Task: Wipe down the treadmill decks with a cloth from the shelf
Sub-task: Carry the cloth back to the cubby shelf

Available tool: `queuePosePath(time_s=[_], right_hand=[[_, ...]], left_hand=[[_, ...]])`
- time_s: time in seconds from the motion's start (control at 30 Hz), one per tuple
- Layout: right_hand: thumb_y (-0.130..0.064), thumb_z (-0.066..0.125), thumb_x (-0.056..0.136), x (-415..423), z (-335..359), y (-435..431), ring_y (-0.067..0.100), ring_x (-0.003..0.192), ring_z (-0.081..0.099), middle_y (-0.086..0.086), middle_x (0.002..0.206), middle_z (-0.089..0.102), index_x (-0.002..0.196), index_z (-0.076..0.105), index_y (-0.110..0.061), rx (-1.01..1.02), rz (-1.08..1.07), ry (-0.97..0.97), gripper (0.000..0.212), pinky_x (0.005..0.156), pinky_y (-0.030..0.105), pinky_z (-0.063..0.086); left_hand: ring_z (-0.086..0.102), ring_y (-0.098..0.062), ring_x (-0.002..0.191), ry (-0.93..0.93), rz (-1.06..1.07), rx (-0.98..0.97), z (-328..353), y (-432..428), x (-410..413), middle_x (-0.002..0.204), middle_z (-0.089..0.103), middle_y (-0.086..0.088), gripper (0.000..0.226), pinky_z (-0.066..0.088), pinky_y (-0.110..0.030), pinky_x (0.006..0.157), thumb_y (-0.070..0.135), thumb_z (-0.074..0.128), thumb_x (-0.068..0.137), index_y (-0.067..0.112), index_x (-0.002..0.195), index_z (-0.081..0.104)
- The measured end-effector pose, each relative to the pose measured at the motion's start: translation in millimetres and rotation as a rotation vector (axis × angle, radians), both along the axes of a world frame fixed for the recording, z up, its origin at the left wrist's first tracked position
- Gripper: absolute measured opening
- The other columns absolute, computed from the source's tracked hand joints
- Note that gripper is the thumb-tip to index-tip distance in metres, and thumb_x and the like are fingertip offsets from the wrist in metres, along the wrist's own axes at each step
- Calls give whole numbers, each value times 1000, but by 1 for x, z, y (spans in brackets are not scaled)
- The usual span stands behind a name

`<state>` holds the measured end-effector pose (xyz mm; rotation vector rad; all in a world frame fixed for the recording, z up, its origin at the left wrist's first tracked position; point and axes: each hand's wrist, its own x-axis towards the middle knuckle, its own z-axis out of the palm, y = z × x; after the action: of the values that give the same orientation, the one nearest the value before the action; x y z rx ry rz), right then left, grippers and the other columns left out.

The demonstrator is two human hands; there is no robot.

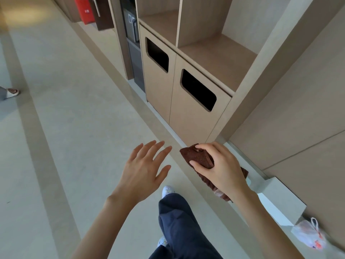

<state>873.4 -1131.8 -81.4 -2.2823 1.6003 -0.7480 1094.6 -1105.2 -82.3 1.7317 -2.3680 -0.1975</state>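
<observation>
Your right hand (220, 165) grips the folded cloth (199, 156), long axis along your forearm; left hand (143, 171) hangs beside it, fingers spread, holding nothing; no treadmill in view, so carry it there.

Near right, a brown cloth (197, 156) of coarse, nubby weave, matt and rough. Beyond it, a cabinet (186, 120) in pale wood-grain laminate, smooth and matt. Underfoot, a floor (74, 118) of smooth pale sheet with a faint sheen far left. Near, trousers (179, 225) of soft dark-blue fabric, matt. Near right corner, a thin, crinkled, translucent plastic bag (306, 234). Far left, a red box (85, 12), glossy
</observation>
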Motion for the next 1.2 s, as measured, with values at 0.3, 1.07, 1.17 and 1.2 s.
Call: queuePosePath(time_s=[0.3, 1.07, 1.17, 1.2], right_hand=[[-35, 75, 76, 25, -8, -108, 17, 83, 60, -1, 91, 63, 102, 67, -16, -35, -47, -27, 34, 62, 34, 54], [-34, 76, 75, 81, -5, -321, 22, 84, 62, 5, 94, 64, 103, 68, -13, -6, -527, 20, 36, 65, 34, 55], [-33, 76, 76, 98, -2, -343, 23, 84, 62, 5, 94, 65, 103, 68, -13, -1, -598, 34, 34, 65, 33, 55], [-33, 76, 76, 103, -2, -348, 23, 84, 62, 5, 94, 65, 103, 68, -13, 6, -628, 33, 34, 66, 31, 54]], left_hand=[[50, -27, 125, -65, -103, 13, -1, -113, 25, 134, 55, -4, 50, 39, -47, 104, 43, 31, 93, 20, 131, 54], [54, -28, 120, -56, -607, -82, -8, -436, 63, 131, 57, -7, 46, 40, -48, 101, 44, 40, 96, 17, 128, 57], [55, -28, 118, -65, -682, -109, -6, -474, 75, 129, 59, -9, 48, 43, -48, 100, 43, 37, 93, 15, 127, 58], [55, -28, 119, -63, -709, -100, -5, -484, 77, 129, 58, -9, 50, 44, -49, 99, 42, 35, 92, 15, 127, 58]])
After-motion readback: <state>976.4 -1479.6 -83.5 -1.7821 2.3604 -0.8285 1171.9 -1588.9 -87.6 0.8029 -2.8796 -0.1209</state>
